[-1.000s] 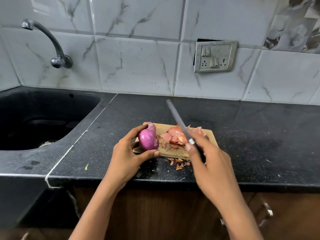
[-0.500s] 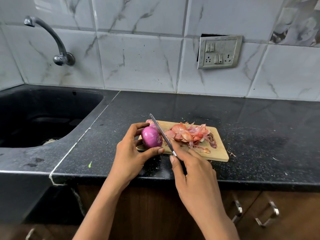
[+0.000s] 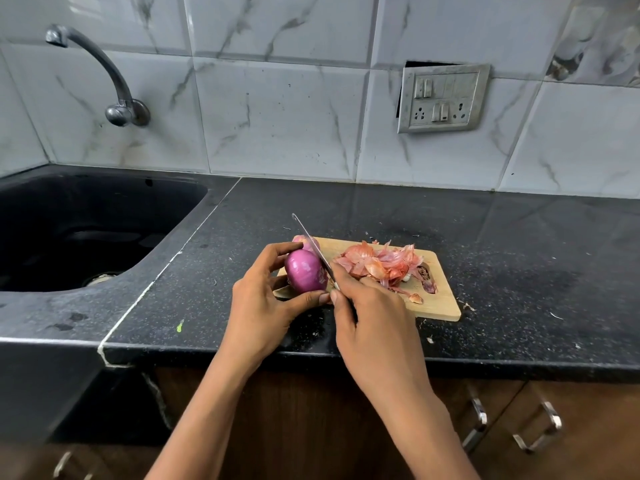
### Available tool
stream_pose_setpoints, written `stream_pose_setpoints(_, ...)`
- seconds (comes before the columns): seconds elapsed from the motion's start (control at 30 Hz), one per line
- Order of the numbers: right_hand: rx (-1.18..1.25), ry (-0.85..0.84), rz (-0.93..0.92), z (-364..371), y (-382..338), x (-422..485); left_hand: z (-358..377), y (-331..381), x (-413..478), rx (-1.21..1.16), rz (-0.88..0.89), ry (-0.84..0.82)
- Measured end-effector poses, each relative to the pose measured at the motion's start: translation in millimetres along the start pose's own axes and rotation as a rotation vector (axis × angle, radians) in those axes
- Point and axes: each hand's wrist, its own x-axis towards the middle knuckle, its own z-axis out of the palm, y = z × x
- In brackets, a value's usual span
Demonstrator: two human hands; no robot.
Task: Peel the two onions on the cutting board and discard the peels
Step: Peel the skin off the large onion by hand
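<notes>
Black speckled stone desk [image 3: 485, 237], frame centre: left hand [image 3: 263, 306] grips a glossy purple round onion [image 3: 304, 271], right hand [image 3: 374, 313] clasping a slim steel knife [image 3: 311, 244] against its right flank.

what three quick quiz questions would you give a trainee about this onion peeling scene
1. True or false: the left hand holds the purple onion at the near left end of the cutting board.
2. Where does the pile of peels lie? A in the sink; B on the cutting board; C in a bin.
3. Fill in: the right hand grips a ____, its blade against the onion's right side.

Key: 1 true; 2 B; 3 knife.
</notes>
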Motion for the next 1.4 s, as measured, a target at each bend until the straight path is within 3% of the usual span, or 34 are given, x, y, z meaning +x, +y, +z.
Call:
stream_pose_setpoints(0.23,-0.052,-0.036,0.022,-10.1,7.1,-29.3,1.0,-1.2,2.3,-0.027,-0.02,0.005)
stream_pose_setpoints(0.9,0.004,0.038,0.025,3.9,0.8,0.3,0.9,-0.2,1.9,-0.045,-0.022,0.003)
stream_pose_setpoints(1.4,-0.047,0.057,0.102,-3.2,0.9,-18.8,9.2,3.7,-1.5,-0.045,0.019,-0.14)
